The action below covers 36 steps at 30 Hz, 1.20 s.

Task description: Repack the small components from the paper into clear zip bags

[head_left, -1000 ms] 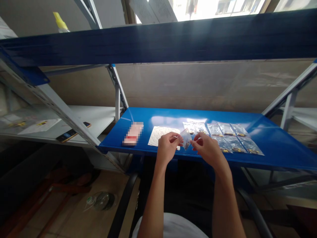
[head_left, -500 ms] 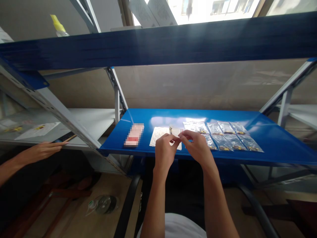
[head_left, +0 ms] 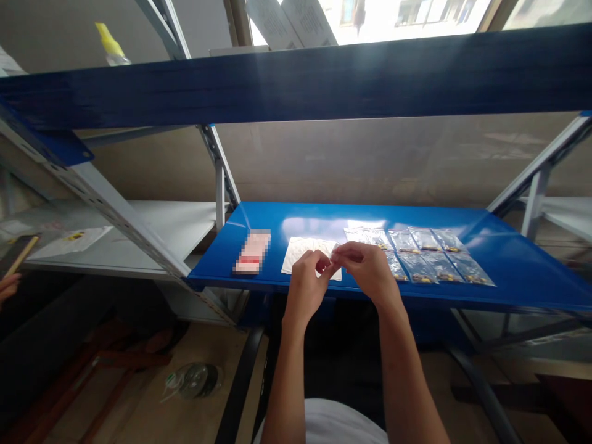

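My left hand [head_left: 309,279] and my right hand [head_left: 365,265] meet over the near edge of the blue table, fingertips pinched together. Between them is a bit of clear film, seemingly a small plastic bag [head_left: 333,251], mostly covered by the fingers. Under and behind the left hand lies a white paper sheet or cloth [head_left: 296,250]. Just right of my right hand, small clear plastic bags [head_left: 423,268] lie in two rows, with yellow and dark bits inside.
A pixelated pink-and-white item [head_left: 253,251] lies on the blue table [head_left: 287,216] at left. Above it runs a dark blue shelf beam [head_left: 296,89]. Another person's hand [head_left: 8,287] holds a phone [head_left: 17,254] at far left. A clear container [head_left: 198,379] stands on the floor.
My hands stay pinched together; the small brownish thing that stuck up behind my left fingers is out of sight. The other person's hand and phone have moved left and upward.
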Available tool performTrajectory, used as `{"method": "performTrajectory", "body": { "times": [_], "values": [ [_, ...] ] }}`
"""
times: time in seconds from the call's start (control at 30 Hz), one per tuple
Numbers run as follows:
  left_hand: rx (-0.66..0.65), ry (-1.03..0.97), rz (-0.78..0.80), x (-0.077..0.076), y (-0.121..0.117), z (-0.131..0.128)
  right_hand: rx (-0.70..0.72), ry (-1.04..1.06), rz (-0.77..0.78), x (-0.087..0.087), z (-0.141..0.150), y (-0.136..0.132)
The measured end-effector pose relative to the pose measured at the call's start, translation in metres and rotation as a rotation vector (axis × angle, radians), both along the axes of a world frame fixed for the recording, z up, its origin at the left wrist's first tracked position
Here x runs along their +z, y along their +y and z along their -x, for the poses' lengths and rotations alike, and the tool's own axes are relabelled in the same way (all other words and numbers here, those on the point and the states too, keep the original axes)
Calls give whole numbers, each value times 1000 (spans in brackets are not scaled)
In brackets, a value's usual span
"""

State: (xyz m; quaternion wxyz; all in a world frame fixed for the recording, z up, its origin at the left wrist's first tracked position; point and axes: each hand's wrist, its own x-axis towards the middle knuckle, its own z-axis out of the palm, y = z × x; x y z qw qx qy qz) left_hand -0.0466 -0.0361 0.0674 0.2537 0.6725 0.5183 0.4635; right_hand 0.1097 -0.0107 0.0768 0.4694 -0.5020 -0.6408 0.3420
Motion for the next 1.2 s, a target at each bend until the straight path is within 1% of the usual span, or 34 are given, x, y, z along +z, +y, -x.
{"method": "performTrajectory", "body": {
  "times": [0.07,0.17,0.27,0.33,0.4,0.47,0.53,0.63,0.73,0.8,0.87,0.97,1.03,1.1,1.17,1.2],
  "values": [
    [-51,-15,57,0,0,2,40,-17,15,0,-2,0],
    [-67,-55,154,-1,1,2,109,-3,74,-2,-7,1],
    [-120,-133,209,0,0,-2,239,114,163,-3,-14,1],
    [-172,-200,230,0,0,-4,295,201,191,-3,-19,1],
    [-214,-270,245,0,1,-5,297,229,179,-1,-24,0],
    [-236,-320,254,0,3,-4,270,185,135,1,-27,-1],
    [-221,-323,245,0,5,-4,247,93,79,3,-29,-1],
    [-178,-242,209,2,4,-4,247,-34,12,3,-30,-1],
    [-167,-164,167,6,2,-5,247,-102,-20,1,-28,0],
    [-157,-146,170,7,1,-4,242,-141,-36,0,-28,0],
    [-167,-173,242,6,0,-2,248,-163,-49,-1,-27,0],
    [-237,-282,406,3,1,5,275,-161,-54,-1,-24,-3],
    [-251,-335,469,1,2,8,286,-172,-56,0,-21,-5],
    [-200,-339,453,1,2,10,279,-203,-67,1,-17,-6],
    [-111,-289,364,2,3,10,252,-231,-92,2,-12,-7],
    [-43,-251,302,3,3,10,238,-238,-106,2,-10,-7]
  ]
}}
